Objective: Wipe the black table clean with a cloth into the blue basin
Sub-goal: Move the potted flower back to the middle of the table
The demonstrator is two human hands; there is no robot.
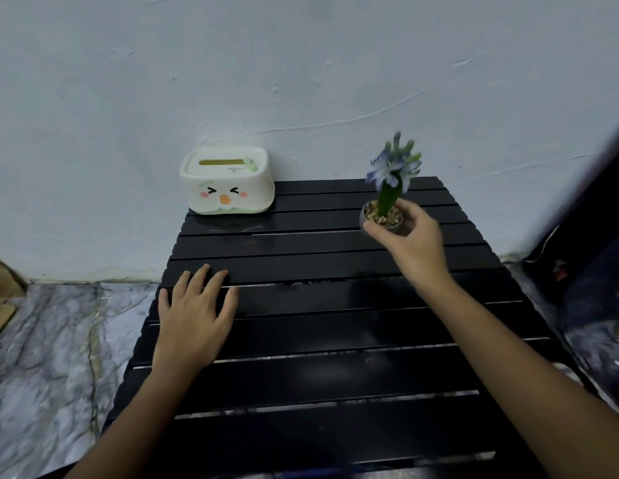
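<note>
The black slatted table (pixel 318 323) fills the middle of the view, standing against a pale wall. My left hand (pixel 194 312) lies flat on its left side, fingers spread, holding nothing. At the far right of the table my right hand (pixel 410 236) grips the rim of a small flower pot (pixel 382 217) with pebbles and a purple-flowered plant (pixel 393 171); the flower is blurred. No cloth and no blue basin are in view.
A white tissue box with a cartoon face (pixel 227 183) stands at the table's far left corner against the wall (pixel 301 81). Marbled grey floor (pixel 48 357) lies to the left. Dark blurred objects (pixel 591 271) crowd the right edge.
</note>
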